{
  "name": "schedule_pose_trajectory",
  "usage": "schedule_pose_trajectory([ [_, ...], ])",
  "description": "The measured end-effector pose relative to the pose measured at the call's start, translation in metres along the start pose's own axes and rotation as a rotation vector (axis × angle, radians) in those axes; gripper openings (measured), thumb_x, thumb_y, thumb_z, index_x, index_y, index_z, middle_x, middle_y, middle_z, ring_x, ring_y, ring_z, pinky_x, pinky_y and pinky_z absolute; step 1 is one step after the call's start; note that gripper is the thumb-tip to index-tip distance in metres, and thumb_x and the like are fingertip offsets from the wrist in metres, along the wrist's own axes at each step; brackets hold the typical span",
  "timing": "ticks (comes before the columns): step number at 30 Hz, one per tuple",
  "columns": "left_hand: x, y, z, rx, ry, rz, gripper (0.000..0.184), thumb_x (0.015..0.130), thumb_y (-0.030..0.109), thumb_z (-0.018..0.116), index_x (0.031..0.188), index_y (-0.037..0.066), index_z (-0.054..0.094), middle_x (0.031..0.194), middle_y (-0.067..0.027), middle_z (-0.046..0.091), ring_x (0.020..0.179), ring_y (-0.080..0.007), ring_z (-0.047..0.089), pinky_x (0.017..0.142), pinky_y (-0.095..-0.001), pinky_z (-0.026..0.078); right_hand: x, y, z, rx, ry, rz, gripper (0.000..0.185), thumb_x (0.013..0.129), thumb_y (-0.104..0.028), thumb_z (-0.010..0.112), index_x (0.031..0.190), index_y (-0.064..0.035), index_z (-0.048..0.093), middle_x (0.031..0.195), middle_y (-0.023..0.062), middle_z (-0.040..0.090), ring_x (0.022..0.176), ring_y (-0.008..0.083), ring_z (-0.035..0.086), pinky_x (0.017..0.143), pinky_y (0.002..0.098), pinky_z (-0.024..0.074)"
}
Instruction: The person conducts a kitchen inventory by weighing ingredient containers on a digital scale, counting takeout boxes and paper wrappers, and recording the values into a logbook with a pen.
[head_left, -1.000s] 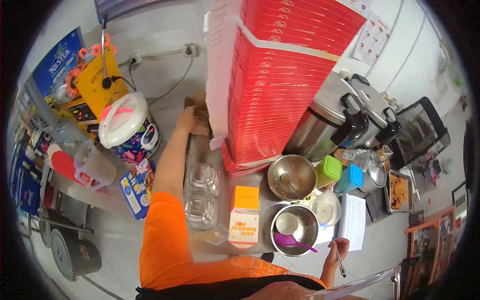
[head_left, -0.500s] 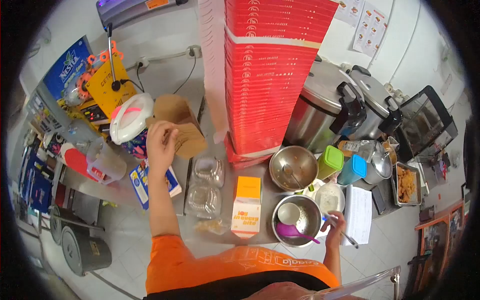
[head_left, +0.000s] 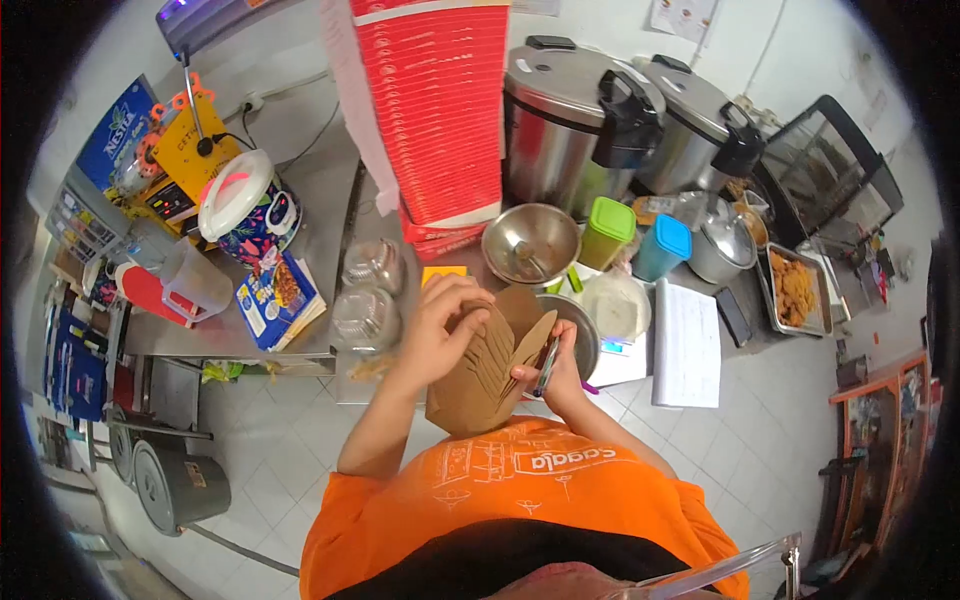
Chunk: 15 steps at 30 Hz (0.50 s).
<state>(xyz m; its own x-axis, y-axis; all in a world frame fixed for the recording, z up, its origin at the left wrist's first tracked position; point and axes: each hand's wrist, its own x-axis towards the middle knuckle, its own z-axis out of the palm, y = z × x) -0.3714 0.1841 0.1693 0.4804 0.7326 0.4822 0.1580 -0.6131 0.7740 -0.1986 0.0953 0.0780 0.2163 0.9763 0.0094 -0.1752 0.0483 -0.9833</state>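
A nested stack of brown paper food boxes is in front of my chest. My left hand grips its left side, fingers curled over the upper edge. My right hand has a pen between its fingers, and its thumb touches the stack's right flap. Behind the stack, a steel bowl and an orange carton are partly covered. Clear plastic containers sit to the left of my left hand.
A tall stack of red boxes rises at the back. Large steel pots stand beside it. To the right are another steel bowl, green and blue lidded containers, an open notebook, a phone and a tray of fried food.
My left hand has brought the brown boxes from the back left of the counter to my chest. My right hand, with the pen, has moved left to them. The view has shifted.
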Motion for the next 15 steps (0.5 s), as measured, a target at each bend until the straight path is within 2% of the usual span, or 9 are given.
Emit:
schedule_pose_trajectory([
  [2, -0.008, 0.001, 0.025, 0.035, 0.053, 0.067, 0.016, 0.078, 0.008, 0.066, 0.094, 0.006, 0.063, 0.095, -0.0094, 0.059, 0.092, -0.0266, 0.052, 0.08, -0.0353, 0.041, -0.015, 0.004, -0.014, -0.088, 0.04, -0.033, 0.079, 0.059, -0.016, 0.086, 0.106, -0.0158, 0.022, 0.111, 0.0063, 0.038, 0.106, 0.018, 0.043, 0.088, 0.0342, 0.0436],
  [4, -0.015, 0.008, 0.045, 0.015, 0.123, 0.053, 0.016, 0.078, 0.009, 0.066, 0.093, 0.006, 0.064, 0.095, -0.0091, 0.059, 0.094, -0.027, 0.053, 0.082, -0.0361, 0.04, -0.018, 0.025, -0.029, 0.17, -0.006, -0.075, 0.07, 0.068, -0.019, 0.08, 0.108, -0.0166, 0.022, 0.112, 0.0065, 0.038, 0.104, 0.0191, 0.044, 0.087, 0.0341, 0.0435],
  [5, -0.019, 0.006, 0.051, 0.137, 0.142, 0.155, 0.032, 0.078, 0.014, 0.068, 0.107, 0.003, 0.057, 0.106, -0.0142, 0.055, 0.102, -0.0302, 0.05, 0.09, -0.0388, 0.038, -0.02, 0.031, -0.035, 0.327, -0.014, -0.048, 0.068, 0.07, -0.02, 0.079, 0.108, -0.0168, 0.022, 0.113, 0.0064, 0.037, 0.104, 0.0191, 0.044, 0.086, 0.0337, 0.0433],
  [6, -0.022, 0.01, 0.058, 0.195, 0.229, 0.103, 0.04, 0.078, 0.016, 0.069, 0.112, 0.002, 0.052, 0.112, -0.0169, 0.05, 0.106, -0.0321, 0.047, 0.093, -0.0403, 0.036, -0.022, 0.037, -0.042, 0.483, -0.023, -0.019, 0.066, 0.072, -0.021, 0.078, 0.108, -0.0169, 0.022, 0.113, 0.0063, 0.037, 0.103, 0.0191, 0.045, 0.086, 0.0333, 0.043],
  [8, -0.033, 0.021, 0.076, 0.314, 0.404, -0.009, 0.057, 0.079, 0.021, 0.07, 0.123, -0.001, 0.042, 0.125, -0.0222, 0.041, 0.113, -0.0358, 0.042, 0.098, -0.0435, 0.033, -0.025, 0.035, -0.05, 0.397, -0.044, -0.078, 0.054, 0.082, -0.022, 0.069, 0.109, -0.018, 0.023, 0.112, 0.0051, 0.036, 0.104, 0.0185, 0.043, 0.082, 0.0319, 0.0428],
  [9, -0.045, 0.007, 0.077, 0.345, 0.251, -0.104, 0.082, 0.077, 0.028, 0.071, 0.134, -0.005, 0.022, 0.136, -0.0274, 0.021, 0.123, -0.0412, 0.032, 0.105, -0.0474, 0.026, -0.028, 0.033, -0.055, 0.357, -0.04, -0.065, 0.052, 0.083, -0.022, 0.068, 0.109, -0.0185, 0.024, 0.111, 0.0046, 0.036, 0.104, 0.0182, 0.043, 0.081, 0.032, 0.043],
  [12, -0.075, 0.006, 0.078, 0.199, 0.021, -0.204, 0.098, 0.071, 0.036, 0.076, 0.137, -0.006, 0.017, 0.139, -0.0271, 0.019, 0.126, -0.0428, 0.029, 0.106, -0.0498, 0.024, -0.036, 0.028, -0.069, 0.337, -0.033, 0.066, 0.041, 0.088, -0.017, 0.061, 0.106, -0.0195, 0.025, 0.108, 0.0034, 0.034, 0.101, 0.0176, 0.042, 0.078, 0.0334, 0.045],
  [14, -0.082, 0.029, 0.072, 0.313, -0.121, -0.238, 0.11, 0.064, 0.038, 0.08, 0.139, -0.005, 0.011, 0.138, -0.0277, 0.021, 0.127, -0.0434, 0.028, 0.107, -0.0504, 0.023, -0.041, 0.016, -0.072, 0.42, 0.011, 0.117, 0.036, 0.089, -0.015, 0.059, 0.104, -0.019, 0.027, 0.105, 0.0026, 0.035, 0.099, 0.017, 0.044, 0.076, 0.0343, 0.0458],
  [15, -0.083, 0.037, 0.069, 0.371, -0.196, -0.253, 0.116, 0.061, 0.04, 0.081, 0.14, -0.004, 0.009, 0.138, -0.0281, 0.022, 0.128, -0.0438, 0.027, 0.107, -0.0507, 0.022, -0.04, 0.021, -0.077, 0.418, 0.028, 0.135, 0.035, 0.088, -0.024, 0.059, 0.104, -0.0187, 0.028, 0.11, 0.0023, 0.04, 0.1, 0.0172, 0.046, 0.077, 0.0331, 0.0451],
])
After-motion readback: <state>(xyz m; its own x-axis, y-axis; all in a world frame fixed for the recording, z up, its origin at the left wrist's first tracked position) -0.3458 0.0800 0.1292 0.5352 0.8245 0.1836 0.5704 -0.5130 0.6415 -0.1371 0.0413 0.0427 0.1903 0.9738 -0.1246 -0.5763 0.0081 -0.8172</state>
